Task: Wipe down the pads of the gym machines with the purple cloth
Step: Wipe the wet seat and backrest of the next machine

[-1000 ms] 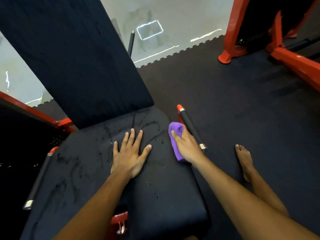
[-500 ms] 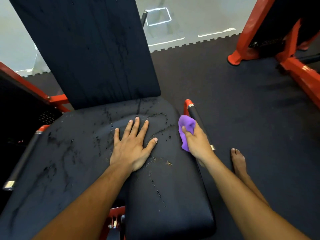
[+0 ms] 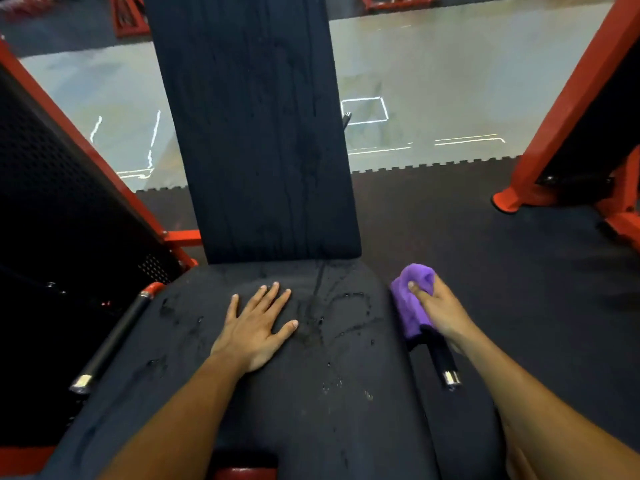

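Here we have our left hand [image 3: 254,329] spread flat on the seat pad [image 3: 311,393], palm down, fingers straight and fanned toward the back pad [image 3: 256,133], which stands upright just beyond the fingertips. The seat is black and streaked with wet marks and droplets, most of them between our two hands. Our right hand [image 3: 438,311] is off the seat's right edge, curled around the cloth [image 3: 412,299], which is purple and bunched; the thumb presses into its top fold and the fingers wrap from the far side. The cloth is wrapped over the front part of the right handle [image 3: 441,358], a black bar that runs alongside the seat, and only the bar's near stretch and its shiny end cap show below the cloth. So the cloth lies against the seat's right side, well apart from our left hand, with the wet patch of the pad between them. A matching left handle [image 3: 110,337] with a red collar runs along the seat's other side, untouched. Red frame [image 3: 568,109] parts stand at the right and left, and the dark mat [image 3: 502,271] meets a pale floor [image 3: 450,81] behind the back pad.
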Tool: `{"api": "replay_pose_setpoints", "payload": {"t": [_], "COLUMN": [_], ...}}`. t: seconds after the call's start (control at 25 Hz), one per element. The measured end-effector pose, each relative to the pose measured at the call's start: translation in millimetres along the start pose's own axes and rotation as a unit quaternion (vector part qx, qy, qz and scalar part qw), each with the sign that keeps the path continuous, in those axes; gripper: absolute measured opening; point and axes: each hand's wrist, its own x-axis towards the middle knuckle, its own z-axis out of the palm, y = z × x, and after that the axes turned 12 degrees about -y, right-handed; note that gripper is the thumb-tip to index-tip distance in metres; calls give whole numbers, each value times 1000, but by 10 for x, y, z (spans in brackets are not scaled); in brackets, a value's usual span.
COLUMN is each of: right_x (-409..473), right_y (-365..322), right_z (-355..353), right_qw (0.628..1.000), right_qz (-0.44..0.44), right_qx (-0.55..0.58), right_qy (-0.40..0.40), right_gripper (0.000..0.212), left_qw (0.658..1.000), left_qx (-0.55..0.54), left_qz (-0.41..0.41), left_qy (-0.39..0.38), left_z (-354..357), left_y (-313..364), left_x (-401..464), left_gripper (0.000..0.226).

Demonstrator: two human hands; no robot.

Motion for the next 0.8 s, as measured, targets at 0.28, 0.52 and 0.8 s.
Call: {"api": "replay_pose_setpoints", "payload": {"t": [0.28,0.52,0.8], "right_x": [1346,928,1135], "right_y": [-320,-41,-204], "right_z": [363,302,366], "right_qw": [994,992,981], "right_qz": [33,-2,12], "right_qx": [-45,-103,-178], "right_qy": [-98,-79,-77], "right_gripper": [34,27,28], "left_qw": [1000,1000,999], "left_qx": [4,0,-9], "left_qz": [13,14,27], "left_qy": [9,12,18], "left_z": [140,156,173], "left_y": [-62,-63,-77], "left_x": [175,192,218], "left_gripper": [75,81,82]}}
